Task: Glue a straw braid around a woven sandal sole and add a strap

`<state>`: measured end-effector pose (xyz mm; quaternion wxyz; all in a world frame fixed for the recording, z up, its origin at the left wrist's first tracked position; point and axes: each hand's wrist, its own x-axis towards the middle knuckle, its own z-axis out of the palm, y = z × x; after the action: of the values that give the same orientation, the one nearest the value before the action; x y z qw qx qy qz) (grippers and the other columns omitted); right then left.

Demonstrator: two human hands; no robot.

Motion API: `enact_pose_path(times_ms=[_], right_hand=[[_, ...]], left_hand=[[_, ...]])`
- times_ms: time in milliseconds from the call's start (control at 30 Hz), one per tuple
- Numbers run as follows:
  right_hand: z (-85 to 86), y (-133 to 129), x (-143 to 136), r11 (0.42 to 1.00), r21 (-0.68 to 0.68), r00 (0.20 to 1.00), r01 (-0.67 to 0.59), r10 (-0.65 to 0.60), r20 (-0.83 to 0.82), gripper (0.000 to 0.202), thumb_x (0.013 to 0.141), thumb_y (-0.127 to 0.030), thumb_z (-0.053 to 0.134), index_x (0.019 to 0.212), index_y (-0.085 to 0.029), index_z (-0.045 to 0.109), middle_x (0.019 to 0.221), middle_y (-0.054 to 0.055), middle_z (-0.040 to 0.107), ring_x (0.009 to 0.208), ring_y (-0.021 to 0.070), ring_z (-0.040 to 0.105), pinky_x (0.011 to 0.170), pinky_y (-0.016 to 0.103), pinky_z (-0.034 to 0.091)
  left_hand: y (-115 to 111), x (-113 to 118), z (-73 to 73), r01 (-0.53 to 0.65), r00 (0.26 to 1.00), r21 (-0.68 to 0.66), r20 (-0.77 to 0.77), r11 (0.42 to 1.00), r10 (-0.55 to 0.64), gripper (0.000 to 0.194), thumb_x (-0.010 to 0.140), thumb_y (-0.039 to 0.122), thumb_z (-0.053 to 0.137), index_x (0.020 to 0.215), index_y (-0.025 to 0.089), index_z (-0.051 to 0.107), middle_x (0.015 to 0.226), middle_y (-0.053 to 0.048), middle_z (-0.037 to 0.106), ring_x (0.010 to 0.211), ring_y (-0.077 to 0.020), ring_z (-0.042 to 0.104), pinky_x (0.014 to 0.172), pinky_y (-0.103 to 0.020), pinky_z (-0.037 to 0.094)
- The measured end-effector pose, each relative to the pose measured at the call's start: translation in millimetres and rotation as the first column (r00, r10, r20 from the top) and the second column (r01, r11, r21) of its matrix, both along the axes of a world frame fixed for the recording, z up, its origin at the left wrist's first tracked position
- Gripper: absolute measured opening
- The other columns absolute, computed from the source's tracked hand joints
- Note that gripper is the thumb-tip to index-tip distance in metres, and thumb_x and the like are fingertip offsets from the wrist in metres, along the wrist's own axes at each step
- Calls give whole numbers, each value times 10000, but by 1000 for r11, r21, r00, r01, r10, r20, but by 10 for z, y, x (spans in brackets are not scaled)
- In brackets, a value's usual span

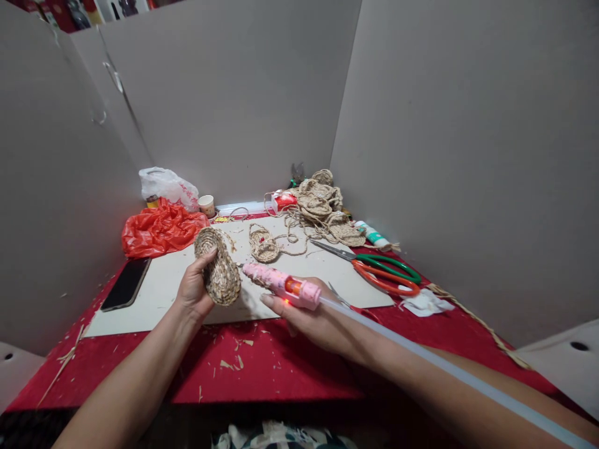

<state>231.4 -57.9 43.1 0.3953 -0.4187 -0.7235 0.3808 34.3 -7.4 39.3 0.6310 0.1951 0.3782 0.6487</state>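
Observation:
My left hand (197,287) grips a woven straw sole (223,274), thumb across its face, held up over a pale board (154,293). In my right hand (299,312) is a pink glue gun (281,284), its tip pointing left at the sole's right edge; whether they touch I cannot tell. A long translucent glue stick (402,343) runs from the back of the gun over my right forearm. Behind the gun, a small woven slipper (264,243) with a red spot lies on the board, a cord trailing from it.
Woven pieces (318,202) are piled at the back right. Large scissors (384,268) with green and orange handles lie right, beside white tissue (427,302). At left are a phone (126,284), a red plastic bag (163,229) and a paper cup (206,206). Grey panels (224,93) enclose the red-covered table.

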Motion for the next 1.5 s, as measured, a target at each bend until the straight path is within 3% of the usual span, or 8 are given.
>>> enact_pose_path(times_ms=[167, 367, 467, 667, 800, 867, 1033, 1500], right_hand=[[-131, 206, 224, 972, 228, 957, 62, -123, 262, 361, 853, -475, 505, 692, -168, 608, 554, 12, 548, 493, 138, 481, 516, 246, 367], [-324, 661, 496, 925, 325, 465, 197, -380, 799, 274, 878, -358, 423, 898, -165, 616, 868, 148, 704, 761, 282, 661, 593, 302, 370], [-325, 746, 594, 919, 308, 392, 245, -385, 835, 320, 869, -391, 439, 950, -132, 609, 935, 185, 696, 861, 315, 664, 626, 318, 386], [-193, 651, 742, 953, 241, 472, 185, -302, 829, 359, 798, -464, 559, 970, -163, 653, 977, 142, 697, 874, 287, 656, 658, 324, 427], [4, 472, 523, 923, 344, 884, 173, -300, 360, 273, 871, -374, 503, 953, -169, 664, 896, 89, 704, 782, 197, 652, 703, 319, 489], [108, 390, 315, 930, 332, 985, 157, -173, 18, 261, 856, -389, 548, 947, -174, 665, 864, 67, 701, 789, 180, 652, 707, 312, 518], [279, 356, -109, 982, 187, 931, -30, 95, -352, 232, 761, -363, 674, 868, -159, 655, 797, 30, 676, 691, 122, 636, 670, 276, 541], [271, 446, -176, 966, -143, 903, -214, 140, -407, 299, 651, -395, 760, 721, -140, 619, 606, -18, 626, 489, 78, 576, 468, 210, 491]], left_hand=[[62, -55, -53, -31, 999, 17, 42, 999, 31, 61, 757, 116, 612, 783, 109, 667, 639, -40, 719, 543, -156, 672, 615, -271, 579], [48, -83, -115, 23, 1000, 56, 4, 998, -24, 96, 694, 132, 688, 785, 106, 672, 649, -41, 719, 550, -158, 671, 582, -271, 573], [-11, -71, -92, 58, 998, 98, -14, 993, -57, 156, 645, 129, 733, 783, 107, 665, 624, -29, 710, 518, -152, 656, 544, -260, 561], [-135, -33, -46, 114, 987, 185, -130, 976, -90, 300, 564, 211, 817, 787, 118, 640, 596, -5, 681, 486, -138, 628, 525, -251, 543], [-207, 16, -38, 158, 970, 204, -215, 966, -113, 334, 551, 278, 832, 763, 129, 621, 566, 9, 653, 458, -132, 600, 490, -253, 528], [-232, 40, -37, 173, 963, 207, -242, 963, -121, 338, 554, 294, 832, 763, 131, 622, 571, 9, 652, 461, -132, 597, 477, -248, 520], [-248, 67, -55, 195, 947, 220, -297, 956, -125, 340, 560, 289, 833, 788, 127, 640, 614, 0, 665, 491, -129, 604, 497, -239, 514], [-251, 88, -62, 243, 922, 242, -358, 939, -147, 258, 609, 255, 810, 796, 143, 673, 645, 13, 673, 525, -114, 595, 529, -228, 507]])
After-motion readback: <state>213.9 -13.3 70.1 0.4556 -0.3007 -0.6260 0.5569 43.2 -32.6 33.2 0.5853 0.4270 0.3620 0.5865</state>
